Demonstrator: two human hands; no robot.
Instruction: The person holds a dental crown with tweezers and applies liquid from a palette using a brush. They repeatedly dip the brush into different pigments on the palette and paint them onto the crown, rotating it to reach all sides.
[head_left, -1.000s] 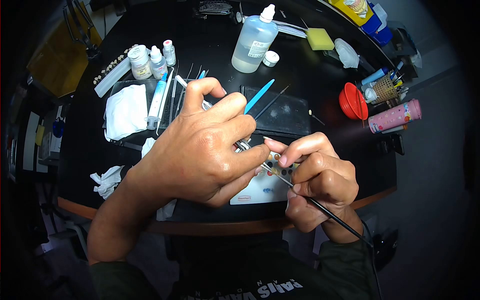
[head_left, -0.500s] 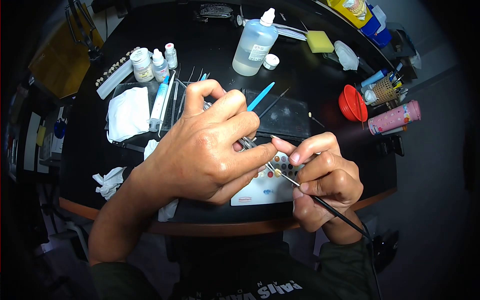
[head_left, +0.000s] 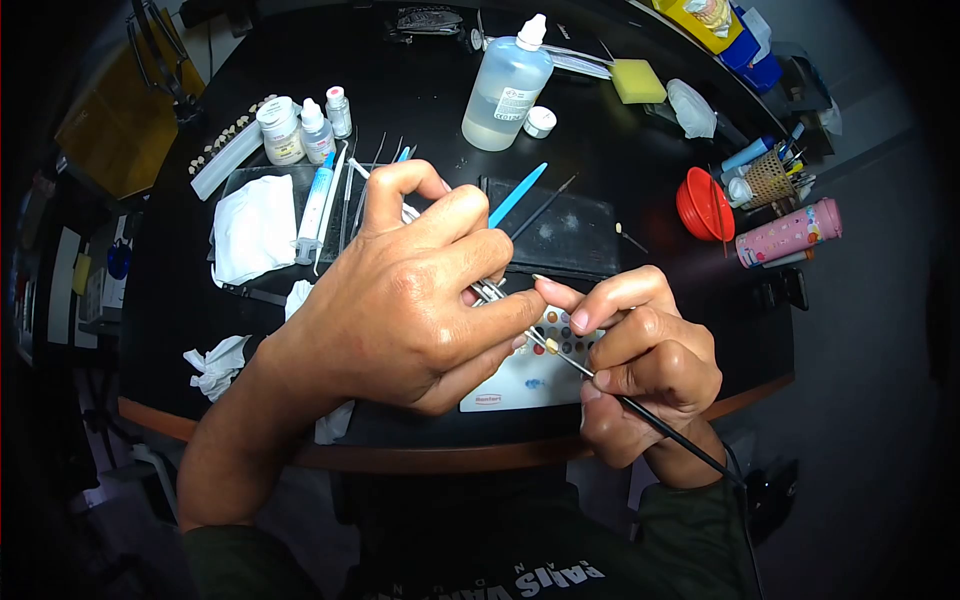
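Note:
My left hand point(head_left: 420, 290), at the centre, is closed around metal forceps point(head_left: 487, 291). Their thin prongs reach right to a small cream tooth crown point(head_left: 551, 346). My right hand point(head_left: 655, 370) pinches a slim black-handled tool point(head_left: 660, 422) with a narrow metal neck. That neck points up-left, and its end meets the crown or lies right by it; the exact tip is too small to make out. The index fingers of both hands nearly touch. Below them lies a white palette card point(head_left: 510, 385) with several coloured dots, partly covered by my left hand.
A dark mat point(head_left: 585, 235) holds a blue-handled tool point(head_left: 518, 195) and a fine brush point(head_left: 545, 208). White cloth point(head_left: 255, 230), a syringe point(head_left: 318, 205) and small jars point(head_left: 281, 130) stand left. Behind is a large bottle point(head_left: 507, 90); right, a red bowl point(head_left: 704, 205) and pink flask point(head_left: 790, 235).
Both hands, with the forceps, crown and black-handled tool, have shifted very slightly left. Their grips look the same.

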